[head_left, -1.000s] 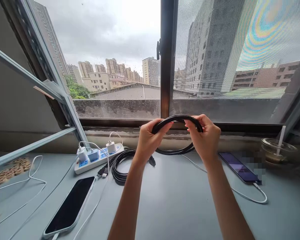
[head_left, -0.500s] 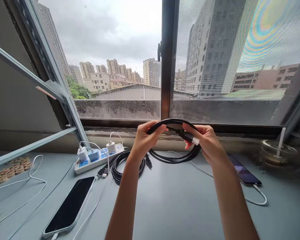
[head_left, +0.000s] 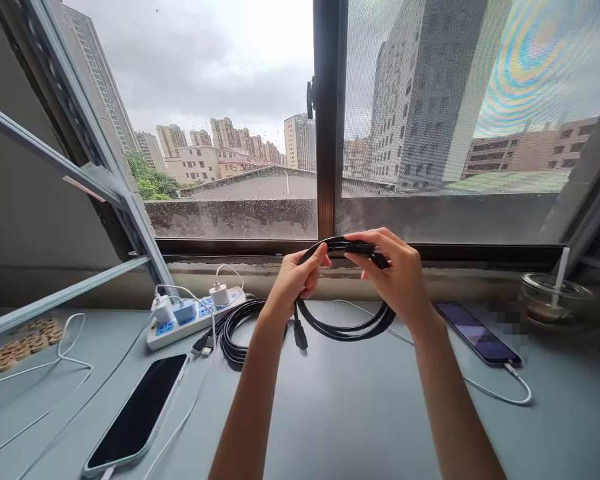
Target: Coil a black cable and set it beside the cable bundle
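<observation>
A coiled black cable [head_left: 347,332] is held up above the desk between my two hands. My left hand [head_left: 300,277] is closed round the left side of the loop, thumb on top. One plug end [head_left: 301,335] dangles below that hand. My right hand [head_left: 393,270] pinches the upper right of the coil, its fingers over the strands and a thicker dark part of the cable [head_left: 359,247]. The tip of that part is hidden by my fingers. Behind my left forearm, a second coiled black cable [head_left: 235,343] lies on the desk.
A white power strip [head_left: 180,333] with chargers stands at the back left. A phone [head_left: 137,413] lies at front left, another phone [head_left: 480,333] at right, both on white cords. A plastic cup [head_left: 555,303] with a straw stands at far right. A metal frame [head_left: 70,297] slants at left.
My right hand has moved up and left onto the top of the coil. The light-coloured plug tip beside it is now out of sight. The dangling plug hangs lower and clearer.
</observation>
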A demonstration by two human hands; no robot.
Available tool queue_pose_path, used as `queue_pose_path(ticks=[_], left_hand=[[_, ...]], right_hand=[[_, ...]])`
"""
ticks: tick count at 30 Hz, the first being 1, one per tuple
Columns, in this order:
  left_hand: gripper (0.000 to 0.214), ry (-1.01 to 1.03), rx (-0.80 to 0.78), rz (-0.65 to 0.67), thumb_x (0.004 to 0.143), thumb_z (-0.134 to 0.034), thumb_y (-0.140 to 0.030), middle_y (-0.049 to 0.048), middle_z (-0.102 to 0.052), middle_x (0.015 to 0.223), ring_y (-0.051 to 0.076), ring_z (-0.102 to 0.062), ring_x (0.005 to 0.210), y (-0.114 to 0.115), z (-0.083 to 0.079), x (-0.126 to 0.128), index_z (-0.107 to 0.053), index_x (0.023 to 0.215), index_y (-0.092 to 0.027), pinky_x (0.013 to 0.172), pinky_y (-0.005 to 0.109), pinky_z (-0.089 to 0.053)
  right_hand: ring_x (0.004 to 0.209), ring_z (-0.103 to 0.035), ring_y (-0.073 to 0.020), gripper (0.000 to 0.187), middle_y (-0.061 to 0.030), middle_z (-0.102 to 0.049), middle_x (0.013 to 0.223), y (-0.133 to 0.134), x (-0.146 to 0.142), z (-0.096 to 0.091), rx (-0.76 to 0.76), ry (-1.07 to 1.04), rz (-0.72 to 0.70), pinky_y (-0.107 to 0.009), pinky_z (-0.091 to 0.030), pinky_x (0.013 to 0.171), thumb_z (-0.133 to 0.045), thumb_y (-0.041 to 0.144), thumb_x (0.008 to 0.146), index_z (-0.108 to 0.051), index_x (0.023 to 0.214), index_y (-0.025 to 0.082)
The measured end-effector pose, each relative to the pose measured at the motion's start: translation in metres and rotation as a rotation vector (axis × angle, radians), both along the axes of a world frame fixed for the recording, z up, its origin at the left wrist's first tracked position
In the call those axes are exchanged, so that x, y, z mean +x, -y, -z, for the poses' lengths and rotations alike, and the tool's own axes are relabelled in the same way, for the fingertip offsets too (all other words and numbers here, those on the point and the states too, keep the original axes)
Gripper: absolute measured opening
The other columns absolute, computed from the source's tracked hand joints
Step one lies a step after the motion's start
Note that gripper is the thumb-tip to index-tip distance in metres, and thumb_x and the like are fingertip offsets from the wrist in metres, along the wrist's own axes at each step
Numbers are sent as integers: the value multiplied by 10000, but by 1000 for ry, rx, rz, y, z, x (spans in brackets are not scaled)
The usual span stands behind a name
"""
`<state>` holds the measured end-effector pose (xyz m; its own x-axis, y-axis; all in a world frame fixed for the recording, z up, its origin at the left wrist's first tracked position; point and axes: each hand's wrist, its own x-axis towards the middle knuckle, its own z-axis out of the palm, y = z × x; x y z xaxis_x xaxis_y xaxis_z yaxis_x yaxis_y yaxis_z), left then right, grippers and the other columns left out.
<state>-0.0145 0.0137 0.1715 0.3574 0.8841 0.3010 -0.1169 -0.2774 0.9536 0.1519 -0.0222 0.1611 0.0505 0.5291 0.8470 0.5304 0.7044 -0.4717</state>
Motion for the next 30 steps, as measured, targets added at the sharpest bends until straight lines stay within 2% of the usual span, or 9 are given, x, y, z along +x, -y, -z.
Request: queue_pose_path(ticks=[5,8,10,14,16,19,21,24,30], left_hand=[[433,-227,-69,-42,770,-589,-558,-51,-449,455,116,-573,439,-9,10,2,-594,775,-125,461,192,-431],[258,-501,-45,-151,834,-538,-339,5,-613,650,145,-639,530,-26,27,-1,-547,997,-139,532,233,-487],[266,-665,7,-242,841,-470,-218,35,-661,789,144,-647,594,-40,41,-2,-518,1096,-164,542,229,-485],[395,-836,24,-280,800,-453,-118,69,-676,957,161,-653,681,-64,66,1,-519,1181,-201,605,245,-496],[450,-927,24,-275,798,-431,-99,91,-658,1067,158,-648,633,-71,75,3,-500,1231,-199,621,270,-501],[477,-1065,19,-262,789,-408,-72,128,-627,1160,183,-661,640,-77,87,5,-510,1243,-178,665,318,-511],[492,-1153,36,-281,780,-405,-48,137,-613,1200,244,-676,843,-80,95,7,-529,1234,-190,783,365,-499],[523,-1252,80,-288,769,-425,-30,134,-598,1244,305,-570,1135,-82,106,8,-541,1240,-225,936,440,-423],[514,-1260,95,-164,752,-480,-78,99,-615,1238,239,-546,1174,-85,115,7,-547,1242,-217,952,339,-425]], right_hand=[[474,-537,-83,248,-15,-671,857,-30,5,20,-129,-138,122,-228,-444,517,-622,414,815,-639,926,193],[525,-566,-110,287,-68,-674,933,-51,7,39,-341,-156,283,-272,-470,614,-567,398,849,-603,1016,167],[530,-578,-116,321,-75,-675,948,-61,10,51,-453,-132,320,-290,-474,642,-566,343,852,-569,1125,174],[553,-599,-112,456,-26,-681,890,-73,19,75,-682,0,271,-312,-486,725,-656,222,781,-545,1223,230],[594,-606,-105,391,-23,-678,902,-79,23,87,-795,75,220,-319,-493,766,-683,176,757,-603,1138,207],[727,-622,-120,272,-41,-656,973,-90,25,104,-945,165,128,-320,-523,745,-646,221,826,-611,1088,157],[801,-622,-134,266,-54,-636,1015,-95,25,115,-1021,206,81,-321,-538,725,-581,279,887,-589,1117,145],[875,-618,-153,273,-65,-614,1077,-101,24,127,-1090,253,47,-332,-540,753,-556,301,903,-580,1131,151],[873,-619,-156,281,-66,-613,1068,-105,26,138,-1217,321,37,-336,-542,749,-557,302,903,-573,1134,143]])
